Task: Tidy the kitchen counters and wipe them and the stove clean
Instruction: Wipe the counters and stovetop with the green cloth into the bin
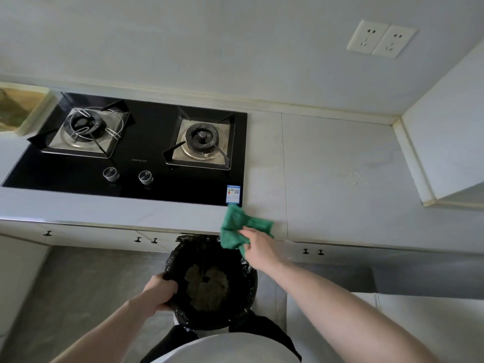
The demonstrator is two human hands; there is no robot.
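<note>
The right hand (258, 247) grips a green cloth (239, 226) at the surface (340, 166) edge beside the gas stove (157, 153); the left hand (159, 290) clutches the black-lined bin (209, 284) rim.

Right hand (258, 247) gripping a crumpled green cloth (237, 226) at the counter (340, 163) edge, just off the black gas stove (146, 150) corner. Left hand (159, 290) clutching the black-lined trash bin (246, 281) rim below.

The stove (136, 153) loses its left corner to the frame edge — its brand lettering and the corner sticker (233, 194) are too small to read; the bin (209, 284) holds possibly paper scraps.
</note>
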